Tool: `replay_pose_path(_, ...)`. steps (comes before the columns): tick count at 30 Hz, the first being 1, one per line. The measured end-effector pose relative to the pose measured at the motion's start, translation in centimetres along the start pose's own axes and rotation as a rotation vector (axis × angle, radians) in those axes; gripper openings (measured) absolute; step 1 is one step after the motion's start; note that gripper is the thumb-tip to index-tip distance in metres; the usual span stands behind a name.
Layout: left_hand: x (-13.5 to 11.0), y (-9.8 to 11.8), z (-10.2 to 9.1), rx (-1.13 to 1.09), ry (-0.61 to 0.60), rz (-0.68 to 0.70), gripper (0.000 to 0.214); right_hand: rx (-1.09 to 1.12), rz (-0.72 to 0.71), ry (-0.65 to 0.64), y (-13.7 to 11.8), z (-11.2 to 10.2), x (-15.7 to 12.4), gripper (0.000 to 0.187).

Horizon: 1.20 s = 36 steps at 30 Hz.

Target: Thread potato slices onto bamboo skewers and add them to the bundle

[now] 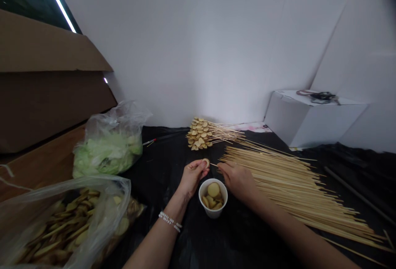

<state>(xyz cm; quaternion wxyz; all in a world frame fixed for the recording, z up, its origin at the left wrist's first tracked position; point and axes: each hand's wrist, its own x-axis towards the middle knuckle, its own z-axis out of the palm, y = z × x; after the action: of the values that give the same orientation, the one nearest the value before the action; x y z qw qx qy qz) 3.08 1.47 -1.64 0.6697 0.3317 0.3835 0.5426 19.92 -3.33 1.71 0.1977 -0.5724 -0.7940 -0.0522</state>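
tabletop (241,236): black sheet, carrying everything below.
carton (46,95): brown, far left, behind the bags.
white box (309,120): far right, against the wall.
skewer pile (293,182): bare sticks fanned over the right half, just beside the right hand.
slice bag (71,219): clear plastic, near left corner, full of pale round slices.
greens bag (108,149): clear plastic, behind the slice bag.
loaded skewers (201,133): small heap at the back, slices bunched at its left end.
cup (213,213): white, between the wrists, part full of slices.
left hand (192,176): grip pinched on one slice (206,162), above and behind the cup.
right hand (236,178): grip closed on a skewer (214,165), just right of the cup.
slice: upright between thumb and fingertips, facing the skewer.
skewer: tip points left, touching the slice or just short of it; I cannot tell which.
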Motion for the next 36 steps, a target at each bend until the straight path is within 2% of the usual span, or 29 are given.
replay_pose_path(6, -0.2, 0.3, 0.2, -0.009, 0.019, -0.016, 0.034, -0.01, -0.002, -0.023, -0.2, -0.1, 0.0, 0.03)
replay_pose_path(23, -0.3, 0.2, 0.2, 0.033, -0.034, -0.027, 0.034, 0.05, -0.029, -0.024, 0.1, 0.5, 0.0, 0.03)
replay_pose_path(36, -0.3, 0.0, 0.1, 0.114, -0.067, -0.053, 0.035, 0.146, -0.036, -0.004, 0.4, 2.3, 0.2, 0.026)
